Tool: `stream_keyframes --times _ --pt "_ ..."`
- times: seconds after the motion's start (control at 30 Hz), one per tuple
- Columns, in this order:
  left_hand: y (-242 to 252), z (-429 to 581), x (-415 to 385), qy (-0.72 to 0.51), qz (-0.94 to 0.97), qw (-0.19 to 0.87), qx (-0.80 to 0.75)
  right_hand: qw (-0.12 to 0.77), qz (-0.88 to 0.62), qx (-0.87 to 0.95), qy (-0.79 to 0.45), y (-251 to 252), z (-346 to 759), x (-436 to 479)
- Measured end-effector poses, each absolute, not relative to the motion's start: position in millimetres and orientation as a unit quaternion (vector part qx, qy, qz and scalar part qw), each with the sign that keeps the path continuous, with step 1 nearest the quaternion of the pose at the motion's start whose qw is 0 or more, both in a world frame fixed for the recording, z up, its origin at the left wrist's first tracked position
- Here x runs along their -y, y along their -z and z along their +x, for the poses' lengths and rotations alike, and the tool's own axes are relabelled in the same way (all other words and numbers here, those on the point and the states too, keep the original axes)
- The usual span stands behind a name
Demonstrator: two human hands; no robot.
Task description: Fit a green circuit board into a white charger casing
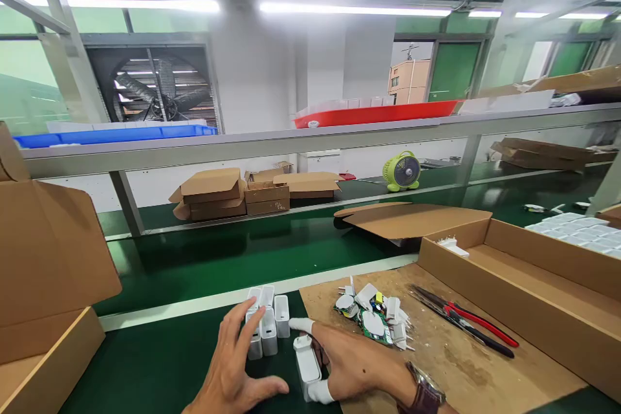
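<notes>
My left hand hovers with fingers spread over a small cluster of white charger housings standing on the green belt, fingertips touching the nearest one. My right hand, with white finger cots on thumb and index finger and a watch on the wrist, grips a white charger housing lying at the edge of a brown cardboard sheet. Just beyond the right hand lies a pile of opened charger parts and green circuit boards.
Red-handled pliers and a dark tool lie on the cardboard sheet. An open shallow carton sits at right, a tall carton at left. Small cartons and a green fan stand across the belt.
</notes>
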State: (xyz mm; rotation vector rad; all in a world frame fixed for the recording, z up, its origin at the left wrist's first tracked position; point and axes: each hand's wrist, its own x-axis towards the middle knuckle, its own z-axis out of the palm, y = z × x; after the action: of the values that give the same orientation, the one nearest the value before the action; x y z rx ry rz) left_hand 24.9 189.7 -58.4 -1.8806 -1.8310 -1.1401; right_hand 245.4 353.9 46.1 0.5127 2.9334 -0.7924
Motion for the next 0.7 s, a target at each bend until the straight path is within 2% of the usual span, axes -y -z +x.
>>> stream_keyframes --times 0.13,0.3,0.5,0.6,0.7 --pt "68.8 10.8 -192.0 0.421 -0.584 0.019 0.694 0.012 0.204 -0.943 0.264 -52.5 238.6 -371.5" --pt "75.5 6.9 -199.4 0.437 -0.584 -0.108 0.675 -0.011 0.2 -0.947 0.251 -73.4 211.8 -386.4" --pt "64.4 8.0 -209.4 0.452 -0.541 -0.177 0.687 0.136 0.202 -0.963 0.114 -79.1 143.8 -380.2" --pt "58.2 8.4 -216.4 0.472 -0.515 -0.211 0.683 0.147 0.197 -0.964 0.1 -71.1 119.9 -375.9" --pt "50.9 0.4 -218.4 0.489 -0.495 -0.211 0.686 0.116 0.159 -0.975 0.1 -68.3 107.3 -373.6"
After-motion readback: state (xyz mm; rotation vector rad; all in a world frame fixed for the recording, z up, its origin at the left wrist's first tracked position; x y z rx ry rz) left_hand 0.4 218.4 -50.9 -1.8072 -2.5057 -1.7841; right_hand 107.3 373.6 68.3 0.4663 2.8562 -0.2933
